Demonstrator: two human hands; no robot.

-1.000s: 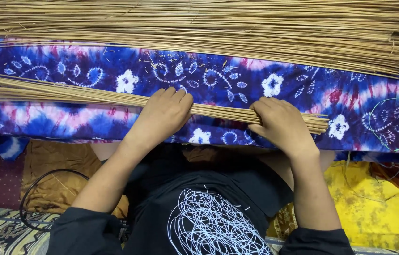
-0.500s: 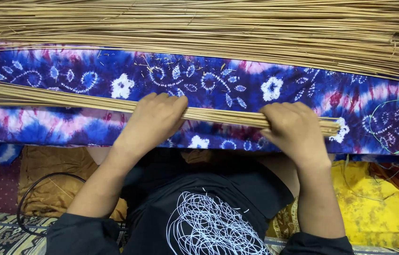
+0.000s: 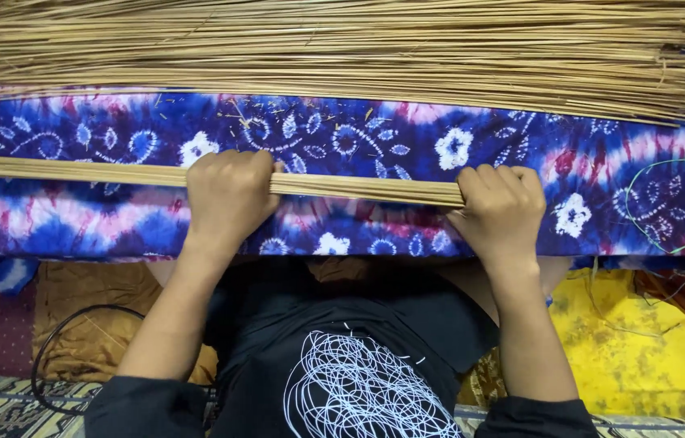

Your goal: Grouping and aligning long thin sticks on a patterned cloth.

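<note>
Both hands have closed since the earlier frame: flat palms that pressed on the stick bundle (image 3: 359, 188) are now fists wrapped around it, and both have shifted left along its length, so the free right-hand tip that showed past the right hand (image 3: 500, 212) is now hidden under that hand.

I read the present state as follows.

1. Position. The stick bundle lies across the blue and pink tie-dye cloth (image 3: 618, 174), just in front of my body, well apart from the large stick pile (image 3: 342, 49) at the far edge.
2. Long axis. It runs left to right, tilted slightly down toward the right. The left end leaves the picture; the right end stops at the right hand.
3. Grip. The left hand (image 3: 227, 195) has its fingers curled over the top of the bundle and gripping it. The right hand's fingers are likewise clamped on the bundle at its end.
4. Nearer hand. Both hands are in contact. The right hand holds the end; the left hand holds it further along, with a bare span of sticks between them.
5. Count. Two hands, one held bundle, one loose pile, one patterned cloth. Single sticks are too many and too fine to count.
6. A green thread (image 3: 650, 203) lies on the cloth to the right, untouched.
</note>
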